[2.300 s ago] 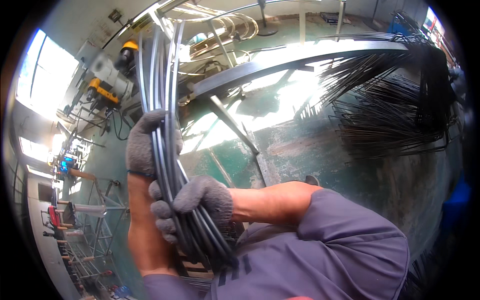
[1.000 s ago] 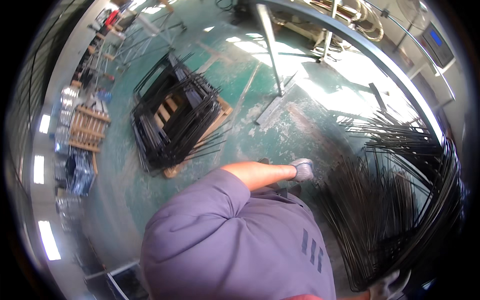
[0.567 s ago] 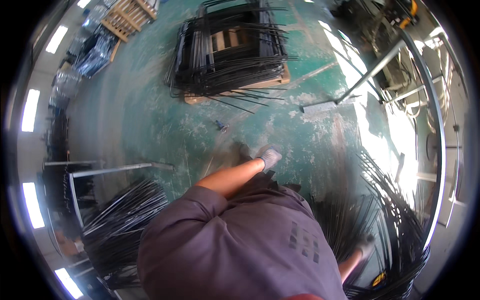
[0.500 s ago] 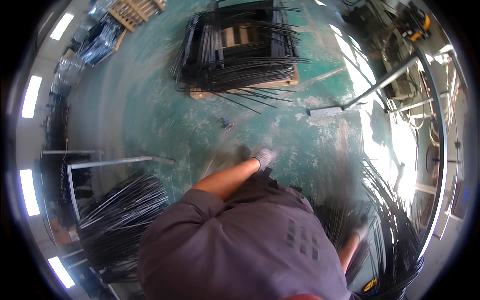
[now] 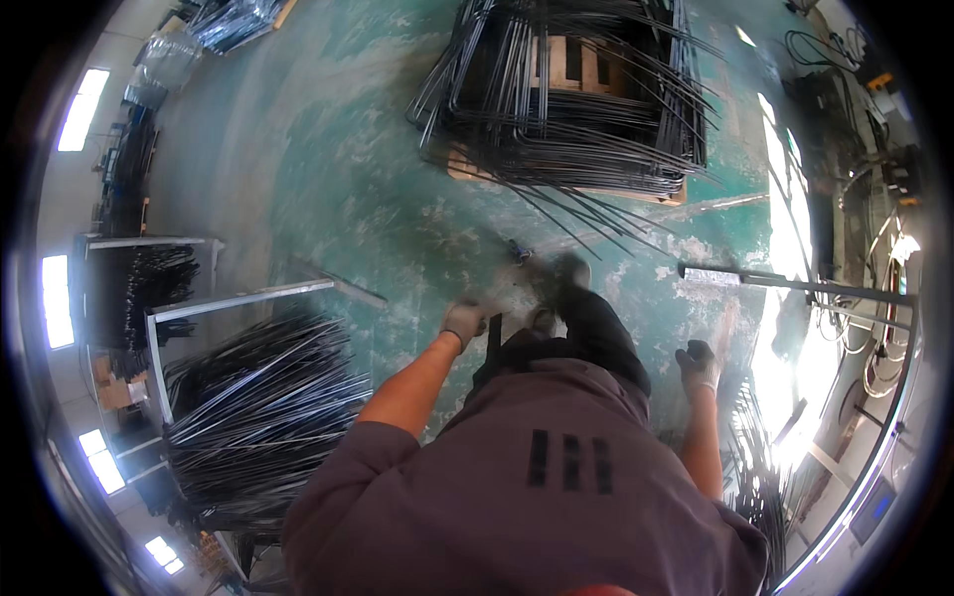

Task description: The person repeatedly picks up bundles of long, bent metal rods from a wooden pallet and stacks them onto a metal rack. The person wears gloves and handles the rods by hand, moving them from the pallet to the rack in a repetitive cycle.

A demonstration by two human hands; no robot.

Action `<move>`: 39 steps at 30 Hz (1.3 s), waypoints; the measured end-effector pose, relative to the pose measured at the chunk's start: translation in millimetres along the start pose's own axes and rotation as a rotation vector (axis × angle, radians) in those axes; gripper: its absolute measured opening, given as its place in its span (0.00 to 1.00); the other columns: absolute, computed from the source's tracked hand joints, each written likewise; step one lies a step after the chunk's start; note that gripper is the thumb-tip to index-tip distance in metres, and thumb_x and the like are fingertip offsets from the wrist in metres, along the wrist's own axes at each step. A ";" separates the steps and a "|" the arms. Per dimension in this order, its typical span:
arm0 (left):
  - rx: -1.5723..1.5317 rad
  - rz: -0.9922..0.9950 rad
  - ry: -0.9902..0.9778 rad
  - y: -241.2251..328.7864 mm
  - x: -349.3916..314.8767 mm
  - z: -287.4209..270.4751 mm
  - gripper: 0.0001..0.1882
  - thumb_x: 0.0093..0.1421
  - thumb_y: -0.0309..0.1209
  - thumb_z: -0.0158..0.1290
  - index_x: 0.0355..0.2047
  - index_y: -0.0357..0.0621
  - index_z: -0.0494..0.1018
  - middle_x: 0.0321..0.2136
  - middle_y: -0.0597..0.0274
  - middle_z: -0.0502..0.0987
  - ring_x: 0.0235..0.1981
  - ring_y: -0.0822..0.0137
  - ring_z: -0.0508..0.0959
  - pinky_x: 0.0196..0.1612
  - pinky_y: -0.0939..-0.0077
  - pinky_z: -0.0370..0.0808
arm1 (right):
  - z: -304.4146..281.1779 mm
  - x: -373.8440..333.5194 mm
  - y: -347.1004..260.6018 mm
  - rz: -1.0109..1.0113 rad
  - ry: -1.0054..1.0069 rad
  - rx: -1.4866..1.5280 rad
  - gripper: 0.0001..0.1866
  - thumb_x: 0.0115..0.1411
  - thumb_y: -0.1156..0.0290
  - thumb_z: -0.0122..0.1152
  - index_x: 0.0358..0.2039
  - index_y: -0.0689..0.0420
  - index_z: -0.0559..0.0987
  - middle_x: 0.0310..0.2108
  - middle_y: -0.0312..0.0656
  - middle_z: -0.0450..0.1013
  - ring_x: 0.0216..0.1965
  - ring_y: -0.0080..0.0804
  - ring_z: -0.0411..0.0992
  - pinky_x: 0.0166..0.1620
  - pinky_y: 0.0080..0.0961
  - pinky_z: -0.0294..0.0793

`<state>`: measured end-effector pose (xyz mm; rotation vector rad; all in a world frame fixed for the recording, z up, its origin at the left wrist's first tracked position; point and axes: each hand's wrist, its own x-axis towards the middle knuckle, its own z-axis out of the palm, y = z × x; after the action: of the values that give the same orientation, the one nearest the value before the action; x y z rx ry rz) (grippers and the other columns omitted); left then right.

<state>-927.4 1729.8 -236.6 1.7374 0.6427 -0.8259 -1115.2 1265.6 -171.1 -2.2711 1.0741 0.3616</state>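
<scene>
Near side of the pallet: gloved hands beside jutting rod ends

Just out from the near edge of the pallet point(image 5: 463, 165), the left hand point(image 5: 464, 322) and the right hand point(image 5: 699, 365) hang well apart, one on each side of the dark trousers point(image 5: 611, 343), both in greyish gloves. No item shows in either grip. The fingers look bent, but the left is blurred and the right is small, so I cannot tell whether they are slack or clenched.

The black bent rods point(image 5: 606, 164) lie piled on the pallet in a rough rectangle, with wood showing through the middle. Several straight ends reach past the pallet's near edge, over the green floor point(image 5: 328, 149). To the left of the pallet and nearer, a heap of loose rods point(image 5: 268, 417) sits beside a metal frame point(image 5: 238, 301); to its right and nearer, more upright rods point(image 5: 755, 457) show by the sunlit patch.

My judgement of the risks: the ends jutting from the pallet's near edge could snag a trouser leg or scratch a bare forearm if someone passes close. A small blue item point(image 5: 519, 253), too blurred to name, lies on the floor near that edge, just beside a shoe point(image 5: 571, 270), and could roll or trip if trodden on. Because the piled rods cross one another, pulling at one could drag others off the pallet.
</scene>
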 end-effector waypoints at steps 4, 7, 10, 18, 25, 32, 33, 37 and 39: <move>-0.118 0.015 0.008 25.3 24.0 -18.2 0.16 0.57 0.33 0.59 0.42 0.36 0.76 0.29 0.56 0.79 0.25 0.66 0.81 0.29 0.72 0.81 | 29.7 56.5 -52.9 -0.083 -0.103 -0.094 0.26 0.54 0.56 0.69 0.49 0.59 0.80 0.47 0.51 0.80 0.51 0.51 0.77 0.53 0.39 0.75; -0.186 -0.104 0.103 61.4 15.6 -18.8 0.15 0.57 0.33 0.58 0.41 0.34 0.76 0.29 0.55 0.79 0.25 0.64 0.81 0.29 0.72 0.81 | 59.9 95.3 -112.8 -0.152 -0.186 -0.156 0.27 0.54 0.57 0.70 0.50 0.59 0.80 0.48 0.51 0.80 0.51 0.52 0.77 0.54 0.40 0.75; -0.168 -0.129 -0.013 98.2 29.7 -35.1 0.17 0.59 0.30 0.57 0.47 0.35 0.72 0.33 0.52 0.79 0.27 0.60 0.82 0.33 0.66 0.82 | 95.9 138.7 -179.8 -0.265 -0.260 -0.115 0.28 0.52 0.57 0.72 0.51 0.58 0.79 0.49 0.51 0.79 0.53 0.51 0.76 0.55 0.41 0.75; -0.532 -0.209 -0.066 131.1 128.7 -71.1 0.14 0.64 0.28 0.54 0.48 0.39 0.69 0.37 0.53 0.77 0.36 0.55 0.81 0.41 0.58 0.82 | 191.2 205.1 -317.6 -0.378 -0.507 -0.262 0.41 0.49 0.51 0.76 0.60 0.55 0.72 0.57 0.51 0.73 0.60 0.51 0.69 0.62 0.41 0.69; -0.435 -0.349 -0.045 108.4 276.8 -81.6 0.21 0.61 0.28 0.57 0.54 0.39 0.66 0.40 0.56 0.77 0.42 0.56 0.80 0.49 0.55 0.78 | 288.2 293.8 -347.7 -0.265 -0.443 -0.404 0.52 0.46 0.44 0.77 0.64 0.60 0.65 0.60 0.52 0.69 0.63 0.49 0.65 0.64 0.41 0.68; -0.568 -0.394 -0.015 82.0 407.5 -54.0 0.25 0.59 0.27 0.58 0.56 0.35 0.66 0.44 0.51 0.76 0.51 0.53 0.74 0.56 0.54 0.72 | 349.7 357.5 -342.5 -0.102 -0.715 -0.494 0.52 0.43 0.41 0.78 0.62 0.59 0.69 0.58 0.55 0.73 0.60 0.52 0.71 0.61 0.41 0.72; -0.647 -0.403 -0.068 72.7 420.9 -49.1 0.23 0.59 0.26 0.58 0.55 0.35 0.68 0.44 0.51 0.76 0.51 0.53 0.74 0.57 0.53 0.71 | 354.3 362.3 -334.6 -0.109 -0.758 -0.464 0.52 0.43 0.41 0.78 0.62 0.59 0.69 0.59 0.55 0.72 0.60 0.52 0.71 0.61 0.40 0.72; -0.930 -0.420 -0.154 40.7 460.0 -16.4 0.18 0.56 0.25 0.57 0.48 0.37 0.74 0.46 0.52 0.78 0.52 0.50 0.75 0.60 0.50 0.69 | 380.8 396.0 -299.7 -0.144 -1.041 -0.368 0.48 0.39 0.45 0.80 0.58 0.60 0.76 0.56 0.55 0.75 0.60 0.50 0.71 0.59 0.38 0.72; -1.076 -0.411 -0.185 37.2 464.6 6.5 0.17 0.55 0.24 0.56 0.47 0.38 0.75 0.47 0.53 0.78 0.53 0.50 0.75 0.61 0.49 0.68 | 402.0 407.3 -276.5 -0.167 -1.090 -0.244 0.48 0.35 0.48 0.83 0.56 0.58 0.79 0.52 0.52 0.78 0.56 0.48 0.74 0.57 0.36 0.72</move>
<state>-614.4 1724.6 -582.0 0.5563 1.0753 -0.6909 -639.6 1403.1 -569.8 -1.8400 0.2678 1.4857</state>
